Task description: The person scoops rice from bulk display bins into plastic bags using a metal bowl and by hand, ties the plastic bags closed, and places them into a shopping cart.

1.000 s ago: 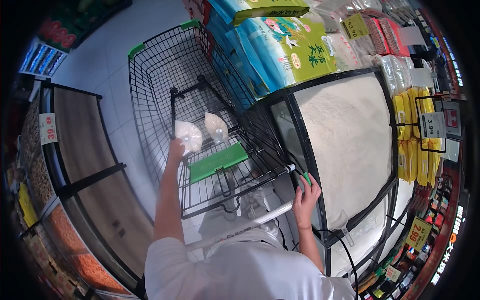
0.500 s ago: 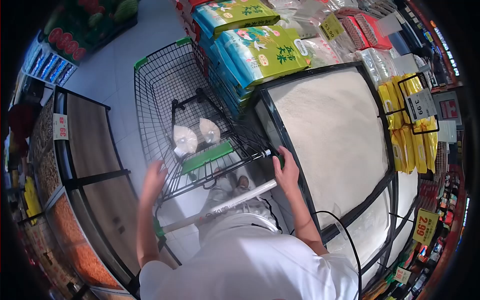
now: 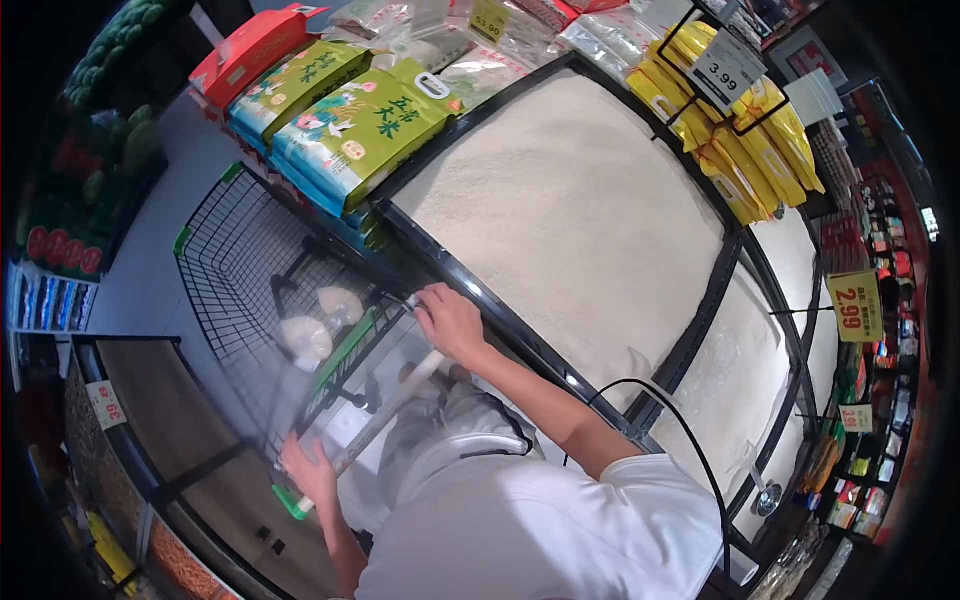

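The shopping cart (image 3: 238,270) stands in front of me, its black wire basket slanting away to the upper left. Inside it lie a clear bag of pale grain (image 3: 305,341) and a second such bag (image 3: 341,306), by a green flap (image 3: 345,352). My right hand (image 3: 450,320) has its fingers curled over the cart's near right corner, by the end of the pale push bar (image 3: 392,408). At the bar's other end, my left hand (image 3: 310,470) has its fingers apart beside the cart's rim; any contact is unclear.
Close on the right is a black-framed bin of white grain (image 3: 570,200). Green rice bags (image 3: 365,130) are stacked beyond the cart, and yellow packets (image 3: 745,160) hang at the bin's far side. Brown-covered bins (image 3: 150,400) stand on the left. A black cable (image 3: 690,440) curves past my right arm.
My view has turned right, so the cart and shelves appear farther left and rotated. My right hand has moved onto the cart's corner. My left hand is now lower, near the bar's left end.
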`<state>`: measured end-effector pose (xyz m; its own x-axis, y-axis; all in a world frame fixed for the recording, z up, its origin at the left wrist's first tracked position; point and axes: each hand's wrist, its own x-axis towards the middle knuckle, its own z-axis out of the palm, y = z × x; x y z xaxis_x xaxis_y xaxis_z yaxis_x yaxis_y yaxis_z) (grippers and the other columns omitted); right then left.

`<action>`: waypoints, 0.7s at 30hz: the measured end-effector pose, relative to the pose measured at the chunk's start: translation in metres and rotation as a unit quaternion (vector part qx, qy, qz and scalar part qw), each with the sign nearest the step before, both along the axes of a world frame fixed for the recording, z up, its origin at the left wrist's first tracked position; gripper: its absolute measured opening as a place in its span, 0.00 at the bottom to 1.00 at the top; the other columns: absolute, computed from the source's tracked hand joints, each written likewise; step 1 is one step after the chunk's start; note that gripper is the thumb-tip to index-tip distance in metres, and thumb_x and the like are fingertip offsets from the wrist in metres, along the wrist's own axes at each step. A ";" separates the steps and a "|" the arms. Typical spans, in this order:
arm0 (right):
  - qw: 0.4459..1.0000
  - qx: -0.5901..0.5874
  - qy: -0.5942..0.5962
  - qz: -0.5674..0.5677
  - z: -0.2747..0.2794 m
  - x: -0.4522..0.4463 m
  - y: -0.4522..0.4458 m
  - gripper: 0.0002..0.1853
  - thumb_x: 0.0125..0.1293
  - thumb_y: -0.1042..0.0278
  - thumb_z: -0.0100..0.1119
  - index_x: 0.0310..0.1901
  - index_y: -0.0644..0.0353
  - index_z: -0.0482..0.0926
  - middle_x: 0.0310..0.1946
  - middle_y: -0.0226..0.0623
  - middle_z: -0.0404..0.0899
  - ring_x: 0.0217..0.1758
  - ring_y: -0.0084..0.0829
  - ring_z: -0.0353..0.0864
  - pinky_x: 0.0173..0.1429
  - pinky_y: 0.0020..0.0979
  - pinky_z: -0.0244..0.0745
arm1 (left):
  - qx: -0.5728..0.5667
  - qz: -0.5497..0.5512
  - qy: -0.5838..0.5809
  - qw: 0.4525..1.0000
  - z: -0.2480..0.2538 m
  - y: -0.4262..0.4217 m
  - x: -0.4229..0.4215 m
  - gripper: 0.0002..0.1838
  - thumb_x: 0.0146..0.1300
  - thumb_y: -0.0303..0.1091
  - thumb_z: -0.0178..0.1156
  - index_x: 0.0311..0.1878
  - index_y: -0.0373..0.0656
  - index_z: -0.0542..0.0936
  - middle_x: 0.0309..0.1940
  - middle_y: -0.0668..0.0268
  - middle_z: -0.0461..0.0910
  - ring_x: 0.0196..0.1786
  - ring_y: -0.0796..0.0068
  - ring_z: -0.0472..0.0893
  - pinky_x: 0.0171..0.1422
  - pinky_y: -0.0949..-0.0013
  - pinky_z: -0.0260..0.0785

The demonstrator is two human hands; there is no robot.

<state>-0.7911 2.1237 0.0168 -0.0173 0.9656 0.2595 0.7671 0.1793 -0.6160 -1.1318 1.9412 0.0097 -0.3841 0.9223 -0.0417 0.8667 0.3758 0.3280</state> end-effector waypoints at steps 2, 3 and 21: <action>1.000 0.011 -0.008 0.005 -0.006 -0.003 0.005 0.12 0.60 0.64 0.63 0.44 0.57 0.80 0.44 0.37 0.76 0.44 0.40 0.80 0.46 0.41 0.76 | 0.017 -0.016 0.020 1.000 -0.007 0.004 -0.009 0.26 0.66 0.38 0.61 0.64 0.40 0.71 0.64 0.54 0.72 0.69 0.52 0.66 0.73 0.56 0.56; 1.000 0.004 -0.016 0.000 -0.006 -0.006 0.006 0.12 0.60 0.64 0.63 0.44 0.57 0.80 0.44 0.37 0.76 0.44 0.39 0.79 0.46 0.41 0.76 | 0.007 -0.007 0.016 1.000 -0.006 0.006 -0.010 0.26 0.65 0.37 0.61 0.65 0.40 0.71 0.64 0.53 0.71 0.69 0.51 0.65 0.73 0.55 0.55; 0.997 -0.042 0.028 0.055 -0.008 -0.091 -0.007 0.13 0.58 0.62 0.63 0.42 0.59 0.81 0.54 0.51 0.70 0.54 0.46 0.73 0.56 0.45 0.70 | -0.065 -0.029 0.017 0.997 -0.008 0.036 -0.135 0.31 0.60 0.36 0.60 0.68 0.44 0.68 0.68 0.56 0.67 0.72 0.53 0.63 0.76 0.56 0.51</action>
